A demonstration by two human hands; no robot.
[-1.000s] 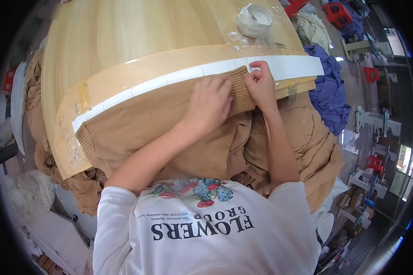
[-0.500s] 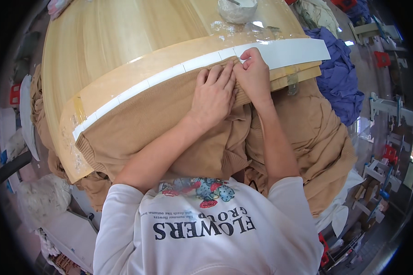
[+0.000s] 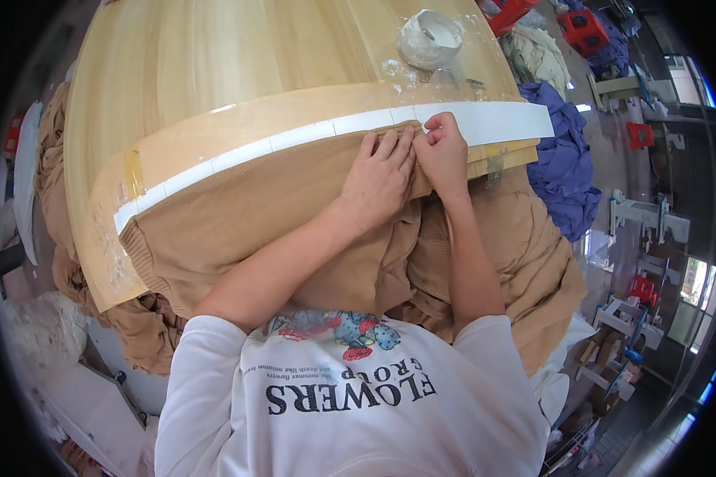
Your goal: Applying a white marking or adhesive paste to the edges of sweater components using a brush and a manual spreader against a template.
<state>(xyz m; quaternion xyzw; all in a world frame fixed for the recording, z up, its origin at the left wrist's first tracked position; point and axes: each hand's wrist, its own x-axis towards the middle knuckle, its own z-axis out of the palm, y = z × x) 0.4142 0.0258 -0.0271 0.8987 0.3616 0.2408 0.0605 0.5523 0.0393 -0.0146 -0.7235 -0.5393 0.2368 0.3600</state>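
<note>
A tan knitted garment piece (image 3: 247,222) lies along a long white marked strip (image 3: 302,137), its upper edge following the strip's lower side. My left hand (image 3: 380,179) rests on the knit with its fingers stretched toward that edge. Beside it, at the right end of the knit edge, my right hand (image 3: 444,159) is closed in a pinch with thumb and forefinger at the fabric's corner. The fingertips partly hide what they grip. To the right, the strip runs on uncovered past my right hand.
Behind the strip stretches a wooden tabletop (image 3: 239,48), with a plastic-wrapped bowl (image 3: 429,40) holding white matter. More tan knitwear (image 3: 509,238) is heaped at the near right. Purple cloth (image 3: 565,179) hangs beyond the table's right edge. Red stools (image 3: 582,32) stand at the far right.
The view has shifted, so the table and bowl sit lower in the picture. Both hands stay at the same spot on the knit edge, with only slight finger movement.
</note>
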